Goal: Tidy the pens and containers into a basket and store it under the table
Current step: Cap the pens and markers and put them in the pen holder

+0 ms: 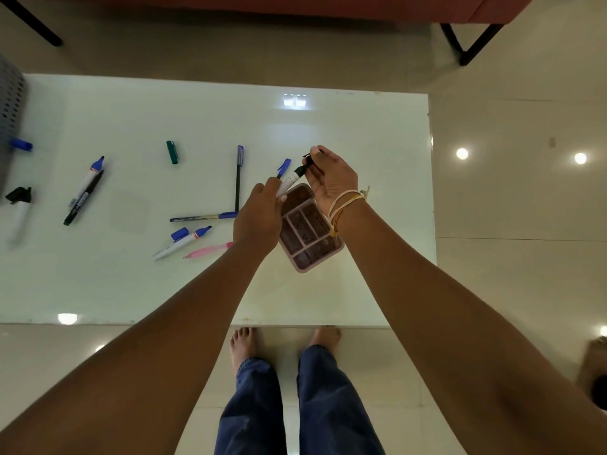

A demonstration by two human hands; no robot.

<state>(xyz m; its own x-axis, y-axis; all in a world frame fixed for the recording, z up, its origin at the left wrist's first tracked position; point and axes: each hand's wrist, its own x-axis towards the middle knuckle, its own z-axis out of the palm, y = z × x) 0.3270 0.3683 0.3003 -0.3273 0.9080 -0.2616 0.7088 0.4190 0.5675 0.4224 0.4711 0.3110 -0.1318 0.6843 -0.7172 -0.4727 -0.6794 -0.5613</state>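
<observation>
The left hand (259, 218) grips the white barrel of a marker (290, 180), fingers curled round it, while the right hand (330, 182) pinches a black cap (308, 160) at the marker's dark tip end. Both hands are held close together above a pink compartment tray (308, 231), which lies tilted on the white surface (361, 133) near its right side.

Left of the hands, loose pens lie scattered on the surface: a dark pen with a blue cap (238, 178) pointing away, another blue-capped pen (203, 217) lying across its near end, a blue-tipped white marker (182, 243) with a loose blue cap (179, 233) beside it, and a pink pen (207, 251). A green cap (172, 152) sits apart farther back. Toward the left edge lie two more markers (83, 192) side by side and a white marker with a black cap (19, 208). A grey perforated basket (10, 100) stands at the far left corner.
</observation>
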